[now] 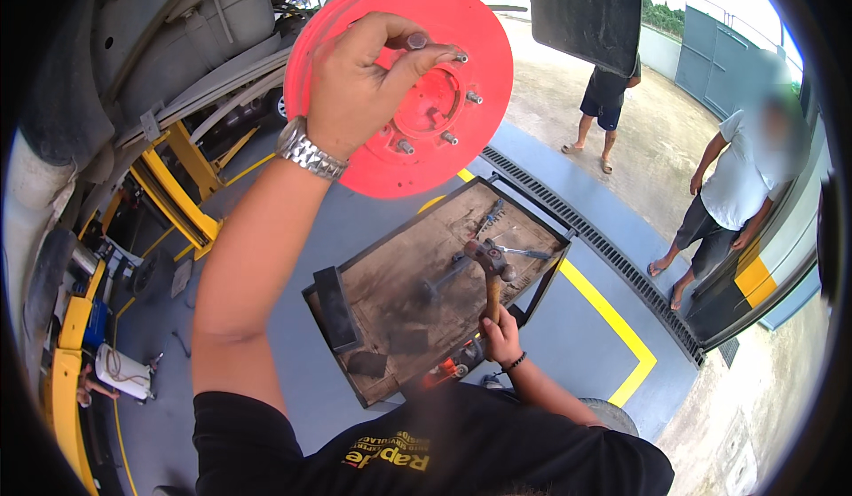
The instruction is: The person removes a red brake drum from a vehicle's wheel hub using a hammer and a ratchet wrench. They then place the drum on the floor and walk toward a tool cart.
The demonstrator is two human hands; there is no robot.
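Note:
A bright red brake drum (pixel 484 97) with several wheel studs stands upright in front of me, on the vehicle's underside. My left hand (pixel 359 83) is raised against its face, with thumb and index finger closed around a dark hex-headed bolt (pixel 416 42). The thumb tip reaches beside the upper stud (pixel 461 58). Whether the bolt sits in a hole of the drum I cannot tell. Lower down, my right hand (pixel 503 340) grips the wooden handle of a ball-peen hammer (pixel 492 270), its head pointing up over the tool cart.
Below the drum is a tool cart (pixel 382 248) bearing wrenches (pixel 524 252) and dark blocks (pixel 335 308). Yellow lift parts (pixel 173 199) stand at left. Two people (pixel 608 101) are at right, one against a wall. A drain grate (pixel 603 239) crosses the floor.

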